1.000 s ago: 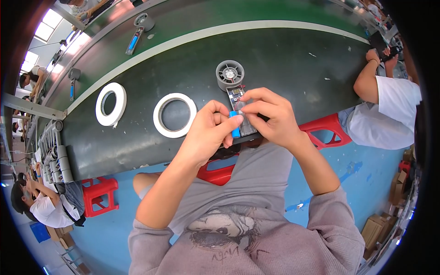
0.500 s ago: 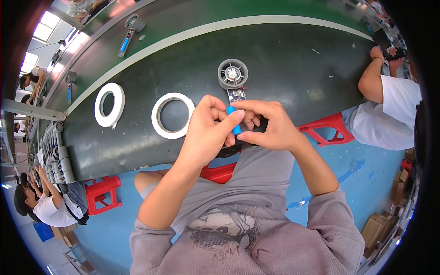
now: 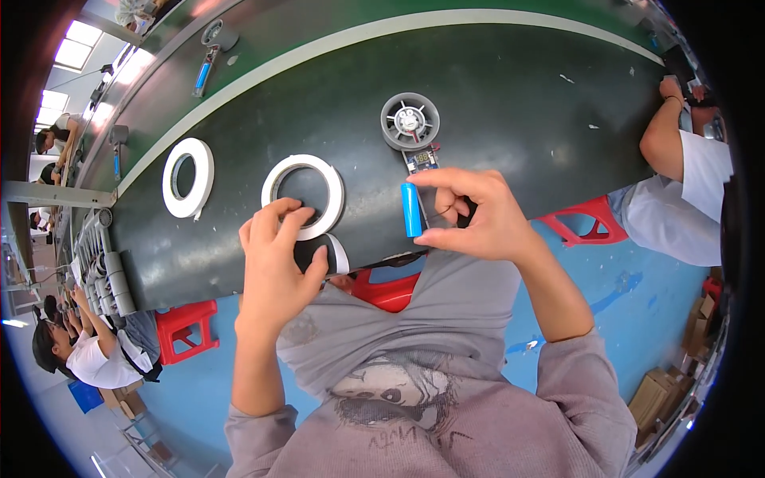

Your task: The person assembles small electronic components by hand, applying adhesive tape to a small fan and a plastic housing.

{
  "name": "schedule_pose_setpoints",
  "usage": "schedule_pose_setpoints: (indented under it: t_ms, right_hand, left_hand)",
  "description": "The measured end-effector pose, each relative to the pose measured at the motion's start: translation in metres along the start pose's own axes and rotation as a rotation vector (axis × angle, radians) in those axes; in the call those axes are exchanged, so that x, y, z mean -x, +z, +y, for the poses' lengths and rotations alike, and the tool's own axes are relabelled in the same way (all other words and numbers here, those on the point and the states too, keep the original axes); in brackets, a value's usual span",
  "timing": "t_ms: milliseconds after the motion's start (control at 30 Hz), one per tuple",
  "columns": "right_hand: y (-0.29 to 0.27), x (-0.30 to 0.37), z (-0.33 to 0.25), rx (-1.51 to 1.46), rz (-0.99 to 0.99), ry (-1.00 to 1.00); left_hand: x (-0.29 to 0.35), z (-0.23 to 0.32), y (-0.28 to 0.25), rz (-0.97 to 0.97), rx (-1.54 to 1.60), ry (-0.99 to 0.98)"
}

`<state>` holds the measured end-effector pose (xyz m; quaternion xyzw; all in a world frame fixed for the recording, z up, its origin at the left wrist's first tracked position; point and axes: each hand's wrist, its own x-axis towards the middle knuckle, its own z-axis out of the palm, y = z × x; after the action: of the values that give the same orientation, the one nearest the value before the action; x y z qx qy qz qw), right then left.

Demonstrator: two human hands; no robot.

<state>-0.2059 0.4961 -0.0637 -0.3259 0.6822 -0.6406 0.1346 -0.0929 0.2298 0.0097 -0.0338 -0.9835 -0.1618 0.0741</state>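
Observation:
My right hand (image 3: 486, 211) pinches a blue cylindrical battery cell (image 3: 411, 210) between thumb and index finger at its two ends. Beyond the cell lie a small circuit board (image 3: 422, 159) with a display and a round grey fan (image 3: 409, 122). My left hand (image 3: 279, 259) is open, fingers apart, at the near left side of a white tape roll (image 3: 335, 199). Its fingertips overlap the roll's rim; whether they press on it I cannot tell. A short white tape strip (image 3: 340, 253) curves down from the roll beside my left thumb.
A second white tape roll (image 3: 202, 179) lies further left on the dark table (image 3: 510, 95). Similar fan units (image 3: 215, 40) rest beyond the pale strip. Grey cylindrical parts (image 3: 115, 283) stand at the left edge. A co-worker's arm (image 3: 665, 143) reaches in at right, near a red stool (image 3: 594, 223).
My left hand has left the battery cell and moved left to the nearer tape roll, opening. The cell stays in my right hand, now more plainly in sight.

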Motion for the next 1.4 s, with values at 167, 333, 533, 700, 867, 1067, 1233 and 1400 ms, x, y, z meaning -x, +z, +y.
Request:
schedule_pose_setpoints:
  t_ms: [167,333,533,700,867,1067,1233,1400]
  right_hand:
    - [0.003,-0.001,0.002,0.038,0.018,-0.045]
    - [0.004,-0.003,0.001,0.027,0.018,-0.025]
    - [0.006,-0.003,0.003,0.061,0.027,-0.067]
    - [0.011,-0.005,0.0,0.072,0.022,-0.077]
    - [0.01,-0.006,-0.001,0.072,0.004,-0.06]
    - [0.012,-0.005,0.004,0.078,0.01,-0.091]
    - [0.016,-0.003,0.004,0.159,0.078,-0.114]
    - [0.02,-0.002,0.003,0.221,0.196,-0.105]
  left_hand:
    - [0.008,-0.002,0.013,-0.01,0.051,0.064]
    - [0.01,0.007,0.019,0.013,0.136,0.095]
    - [0.01,0.012,0.019,0.022,0.121,0.157]
    - [0.011,0.013,0.019,0.021,0.136,0.165]
    - [0.009,0.011,0.014,0.007,0.148,0.2]
    - [0.003,0.01,0.013,-0.026,0.193,0.215]
    - [0.004,0.019,0.019,-0.012,0.19,0.202]
    - [0.019,0.048,0.023,0.051,0.142,0.111]
